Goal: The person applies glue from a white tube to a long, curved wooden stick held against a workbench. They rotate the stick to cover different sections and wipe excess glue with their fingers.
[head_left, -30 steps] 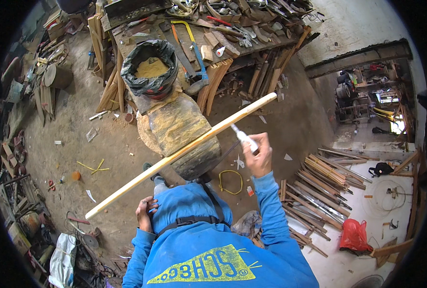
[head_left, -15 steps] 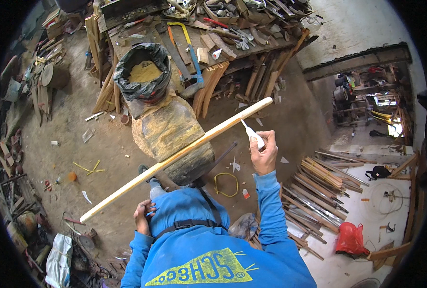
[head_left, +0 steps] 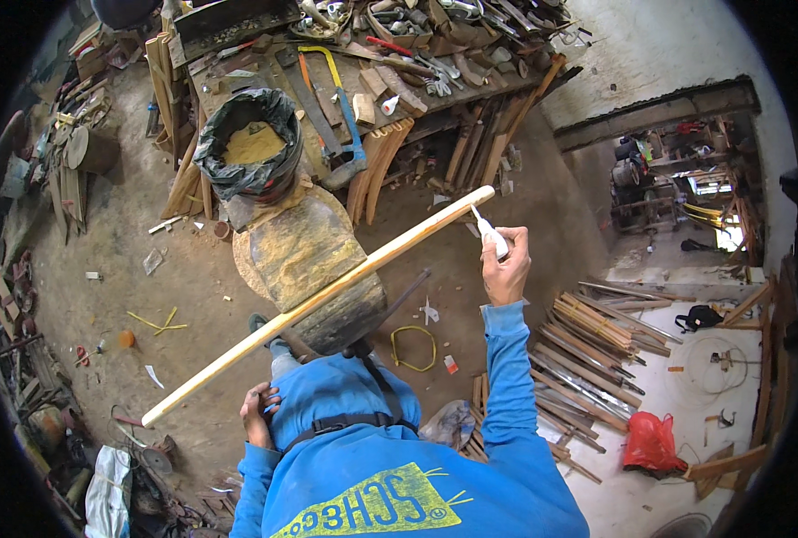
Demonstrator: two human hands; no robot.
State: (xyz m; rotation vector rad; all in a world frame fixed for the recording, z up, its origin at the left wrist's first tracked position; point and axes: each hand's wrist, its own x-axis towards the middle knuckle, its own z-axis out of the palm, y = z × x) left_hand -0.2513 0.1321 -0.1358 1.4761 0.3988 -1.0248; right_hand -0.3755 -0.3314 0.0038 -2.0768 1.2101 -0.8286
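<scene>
A long pale wooden strip (head_left: pixel 327 295) lies slantwise across a rounded, dust-covered block (head_left: pixel 296 247), its right end farther away than its left. In my right hand (head_left: pixel 507 269) is a small white squeeze bottle (head_left: pixel 496 243), gripped between thumb and fingers. Its thin nozzle points at the strip's edge close to the right end; whether it touches, I cannot tell. A yellowish line runs along the strip. My left hand (head_left: pixel 257 413) rests against my blue shirt at the waist, fingers loosely bent and apart, holding nothing visible, near the strip's left half.
Beyond the block stands a bucket lined with a black bag (head_left: pixel 251 143), holding sawdust. Behind it, a cluttered workbench (head_left: pixel 327 72) carries a yellow-and-blue hacksaw (head_left: pixel 352 134) and hand tools. Wood strips (head_left: pixel 587 350) and a red plastic bag (head_left: pixel 653 442) lie on the right.
My right hand has moved the bottle's nozzle along the strip toward its right end. The view has shifted slightly, while my left hand stays at my waist.
</scene>
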